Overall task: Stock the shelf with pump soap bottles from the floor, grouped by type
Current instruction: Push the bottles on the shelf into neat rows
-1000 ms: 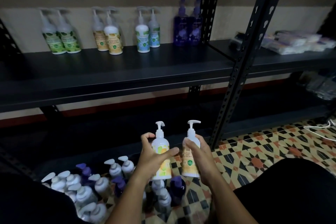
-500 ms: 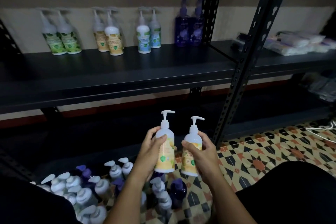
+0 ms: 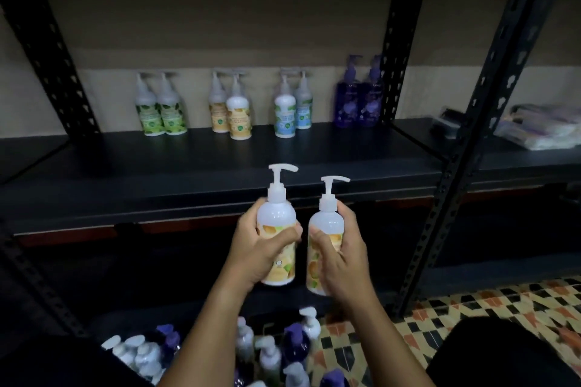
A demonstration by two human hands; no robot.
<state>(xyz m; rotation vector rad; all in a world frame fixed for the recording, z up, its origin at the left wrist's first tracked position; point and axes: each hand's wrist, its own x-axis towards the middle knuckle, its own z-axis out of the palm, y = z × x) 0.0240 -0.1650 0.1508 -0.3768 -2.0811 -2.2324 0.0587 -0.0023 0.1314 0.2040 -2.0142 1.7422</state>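
My left hand (image 3: 256,243) grips a white pump bottle with a yellow label (image 3: 276,217), held upright in front of the black shelf (image 3: 220,166). My right hand (image 3: 341,256) grips a second yellow-label pump bottle (image 3: 325,220) just beside it. At the back of the shelf stand pairs of bottles: green-label (image 3: 160,110), yellow-label (image 3: 231,111), blue-label (image 3: 292,110) and dark purple (image 3: 358,97). Several more white and purple pump bottles (image 3: 270,355) stand on the floor below my arms.
A black perforated upright post (image 3: 471,148) stands to the right of my hands. Wrapped packs (image 3: 544,132) lie on the neighbouring shelf at right. Patterned floor tiles (image 3: 503,308) show at lower right, and my dark-clothed knee (image 3: 503,355) is at the bottom right.
Both hands have lifted the two yellow-label bottles from above the floor cluster up to the shelf's front edge. The view has tilted upward toward the shelf.
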